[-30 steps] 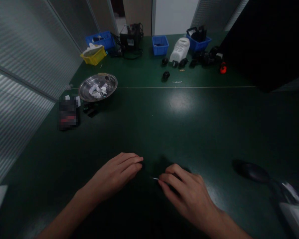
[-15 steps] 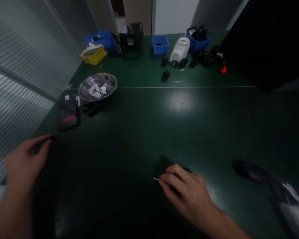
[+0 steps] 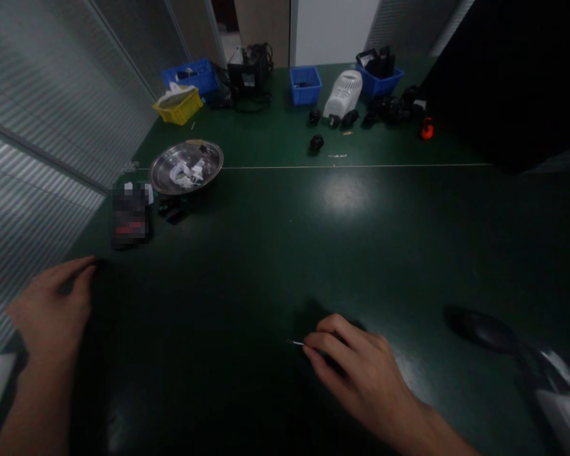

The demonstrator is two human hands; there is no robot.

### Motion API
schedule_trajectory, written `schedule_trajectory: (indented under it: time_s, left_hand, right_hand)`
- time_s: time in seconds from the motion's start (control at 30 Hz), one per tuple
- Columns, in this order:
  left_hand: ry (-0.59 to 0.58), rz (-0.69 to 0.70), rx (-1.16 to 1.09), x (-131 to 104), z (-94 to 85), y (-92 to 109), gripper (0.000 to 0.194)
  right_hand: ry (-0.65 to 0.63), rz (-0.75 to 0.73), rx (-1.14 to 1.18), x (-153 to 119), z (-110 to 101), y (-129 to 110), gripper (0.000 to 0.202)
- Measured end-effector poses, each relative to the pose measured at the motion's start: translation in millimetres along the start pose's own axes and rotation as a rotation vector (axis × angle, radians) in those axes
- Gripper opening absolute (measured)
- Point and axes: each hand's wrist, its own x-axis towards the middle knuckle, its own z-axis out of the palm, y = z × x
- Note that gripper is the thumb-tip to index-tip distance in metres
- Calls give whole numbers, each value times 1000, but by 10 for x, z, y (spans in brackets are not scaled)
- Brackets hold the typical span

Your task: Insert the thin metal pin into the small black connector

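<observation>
My left hand (image 3: 54, 310) is at the left side of the green table (image 3: 266, 253), thumb and forefinger pinched. A small dark patch (image 3: 102, 261) lies at its fingertips, too dim to tell whether it is a held thing or a shadow. Low over the table's middle, my right hand (image 3: 361, 367) pinches a thin pale sliver (image 3: 296, 342) that points left from the fingertips; its kind is too small to tell. Nearest the left hand is a dark, blurred-out rectangular object (image 3: 132, 221).
A steel bowl (image 3: 159, 180) holds white scraps, with small dark pieces (image 3: 173, 212) beside it. Farther back stand a yellow bin (image 3: 180, 111), blue bins (image 3: 306, 95), a black box with cables (image 3: 247, 76) and a white vented housing (image 3: 344, 95). A dark rounded object (image 3: 479, 327) lies right.
My left hand has shifted slightly left, its forearm turning a little. My right hand stays almost in place, still pinching the pale sliver.
</observation>
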Motion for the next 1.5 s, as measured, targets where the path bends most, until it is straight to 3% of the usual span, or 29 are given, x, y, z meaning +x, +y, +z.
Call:
schedule_trajectory:
  time_s: [0.1,0.23,0.47,0.67,0.83,1.07,1.5]
  left_hand:
    - [74,2,57,-7,0,7,42]
    - [64,-23,42,-3,37,-38,38]
    - [207,20,17,11,124,-99,40]
    - [201,28,-5,19,134,-154,38]
    - [192,23,129,18,134,-193,33]
    - [73,177,231,3,-8,-19,40]
    - [69,148,252,-31,-41,93,41]
  right_hand:
    - [-8,0,6,-5,7,6,20]
    - [-13,1,14,-28,18,18,18]
    - [-12,-7,21,-40,26,25,16]
    - [-9,-5,25,-36,27,23,14]
    - [-9,-10,12,-38,36,29,15]
    - [-29,1,15,-43,19,24,15]
    - [-20,-16,11,-41,28,28,16]
